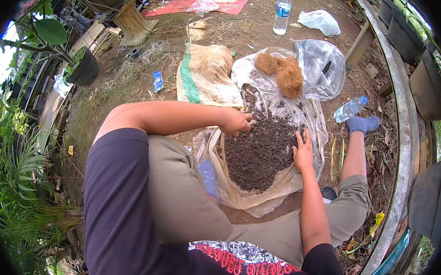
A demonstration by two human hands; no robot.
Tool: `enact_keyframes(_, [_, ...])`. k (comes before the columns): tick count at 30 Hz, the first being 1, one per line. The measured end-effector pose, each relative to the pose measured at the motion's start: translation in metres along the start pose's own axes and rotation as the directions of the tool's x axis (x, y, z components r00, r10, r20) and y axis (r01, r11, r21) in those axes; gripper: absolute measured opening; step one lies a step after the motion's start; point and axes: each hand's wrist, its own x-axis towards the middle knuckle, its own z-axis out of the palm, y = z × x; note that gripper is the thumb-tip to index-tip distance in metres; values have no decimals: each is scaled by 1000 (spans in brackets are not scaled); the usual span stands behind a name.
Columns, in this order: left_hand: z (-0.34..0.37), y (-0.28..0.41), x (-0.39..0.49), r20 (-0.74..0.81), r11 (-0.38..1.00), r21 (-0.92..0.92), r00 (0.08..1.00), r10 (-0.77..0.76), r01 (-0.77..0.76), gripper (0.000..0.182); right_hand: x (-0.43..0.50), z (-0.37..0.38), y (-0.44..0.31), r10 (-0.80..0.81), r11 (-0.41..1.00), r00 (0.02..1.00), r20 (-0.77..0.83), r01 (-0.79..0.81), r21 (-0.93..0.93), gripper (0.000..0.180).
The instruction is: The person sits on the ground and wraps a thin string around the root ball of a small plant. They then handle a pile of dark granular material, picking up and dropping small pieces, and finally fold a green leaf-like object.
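A heap of dark, crumbly soil [259,151] lies on a clear plastic sheet [235,200] between my legs. My left hand [237,122] is at the heap's upper left edge, just below a woven sack [209,73]. Its fingers curl downward, and whether they pinch anything is hidden. On the other side, my right hand [304,151] rests at the soil's right edge with fingers spread and nothing held. Two clumps of brown coconut fibre [289,79] sit on the plastic beyond the soil.
A clear plastic bag [321,70] lies right of the fibre. One water bottle [282,13] stands farther off; another bottle [349,109] lies near my right foot. A concrete edge [400,150] with plant pots runs along the right. Tangled string [149,54] and a potted plant [83,68] are at left.
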Motion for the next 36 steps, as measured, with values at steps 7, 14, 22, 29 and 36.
enact_keyframes(7, [1, 4, -2, 138, 997, 25, 988, -73, 71, 48, -6, 19, -9, -155, 987, 987, 38, 153, 52, 26])
enact_keyframes(14, [5, -1, -6, 187, 994, 49, 977, -106, 99, 47, -19, 32, -31, -215, 972, 958, 190, 229, -55, 34])
enact_keyframes(22, [-1, 3, -2, 222, 991, 81, 968, -119, 103, 49, -20, 31, -27, -146, 989, 982, 119, 149, -20, 22])
enact_keyframes(29, [7, -3, -3, 226, 991, 80, 966, -126, 110, 47, -20, 13, -44, -94, 990, 991, 99, 83, 116, 28])
enact_keyframes(36, [12, -4, -4, 273, 990, 66, 952, -138, 125, 45, -29, 18, -57, -152, 980, 968, 199, 174, -97, 25])
